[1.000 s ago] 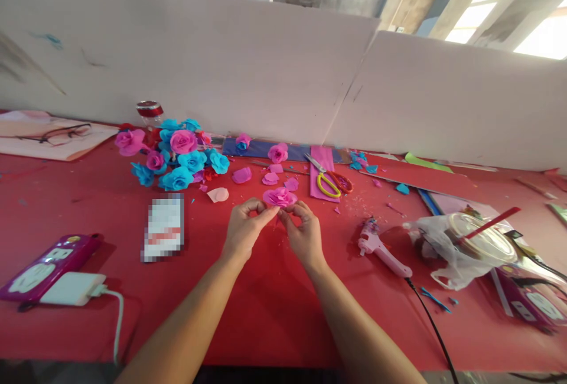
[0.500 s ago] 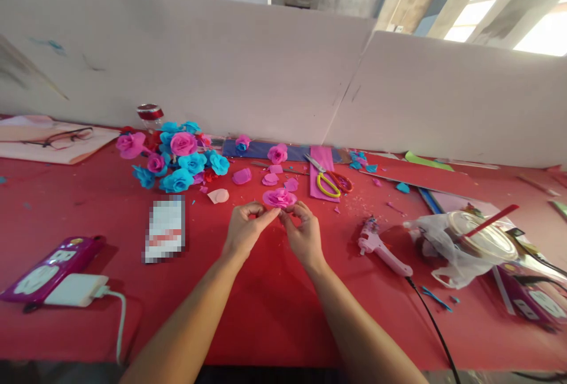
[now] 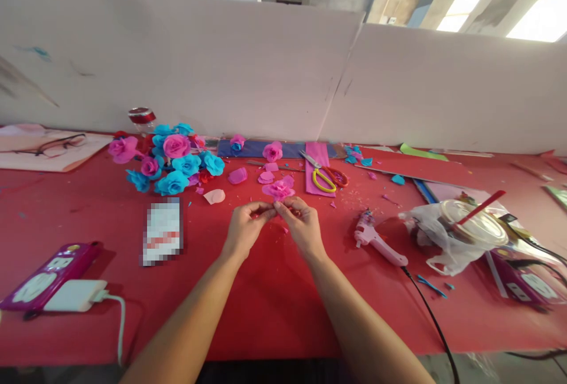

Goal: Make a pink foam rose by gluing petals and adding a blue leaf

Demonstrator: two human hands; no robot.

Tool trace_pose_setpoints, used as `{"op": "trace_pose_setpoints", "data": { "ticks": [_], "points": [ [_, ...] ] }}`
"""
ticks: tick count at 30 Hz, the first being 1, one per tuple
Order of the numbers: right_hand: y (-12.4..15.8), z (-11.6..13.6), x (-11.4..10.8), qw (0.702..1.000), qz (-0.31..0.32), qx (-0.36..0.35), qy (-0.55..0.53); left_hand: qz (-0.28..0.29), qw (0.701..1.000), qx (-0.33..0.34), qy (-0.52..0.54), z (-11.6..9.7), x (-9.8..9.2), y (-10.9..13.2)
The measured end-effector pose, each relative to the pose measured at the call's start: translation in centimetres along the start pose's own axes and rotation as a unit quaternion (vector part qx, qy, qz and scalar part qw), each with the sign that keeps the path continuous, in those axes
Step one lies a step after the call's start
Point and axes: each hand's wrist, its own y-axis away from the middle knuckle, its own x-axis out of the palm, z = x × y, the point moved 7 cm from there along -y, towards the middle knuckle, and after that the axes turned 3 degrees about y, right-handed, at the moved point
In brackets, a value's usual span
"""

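Between my fingertips is a pink paper flower (image 3: 279, 188), its bloom facing away from me over the red table. My left hand (image 3: 248, 225) pinches its base from the left, and my right hand (image 3: 301, 224) pinches it from the right, the fingertips meeting. Loose pink petals (image 3: 266, 177) lie just beyond the flower. Scissors (image 3: 323, 174) with yellow and orange handles rest on a strip of pink paper (image 3: 315, 150). A pale pink glue gun (image 3: 378, 241) lies to the right of my hands.
A bunch of blue, pink and red paper flowers (image 3: 177, 162) stands at left. Purple power strips (image 3: 44, 272) lie at both sides, one with a white charger (image 3: 75, 295). A bagged cup (image 3: 476, 221) with a red straw is at right. A white partition (image 3: 199, 71) runs behind.
The flower has tipped upward in my fingers, its bloom showing more above them. My hands still pinch its base. The whole view has shifted slightly.
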Motion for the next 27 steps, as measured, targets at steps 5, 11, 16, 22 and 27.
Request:
{"op": "trace_pose_setpoints", "data": {
  "ticks": [5, 11, 16, 22, 27],
  "points": [
    [0.0, -0.3, 1.1, 0.995, 0.081, 0.055, -0.034, -0.049, 0.997, 0.06, 0.008, -0.7, -1.1, -0.2],
    [0.2, -0.8, 2.0, 0.987, 0.132, 0.008, 0.09, -0.098, 0.987, 0.125, -0.034, -1.6, -2.0, -0.1],
    [-0.5, -1.1, 0.5, 0.981, 0.069, -0.047, 0.178, -0.113, 0.977, 0.17, -0.065, -3.4, -2.2, 0.9],
    [-1.7, -1.3, -3.5, 0.952, -0.052, -0.036, 0.298, -0.143, 0.963, 0.201, -0.106, -4.2, -3.0, 1.4],
    [-1.5, -0.3, -4.3, 0.913, -0.092, -0.067, 0.392, -0.135, 0.966, 0.191, -0.11, -3.8, -3.0, 0.9]
  ]
}}
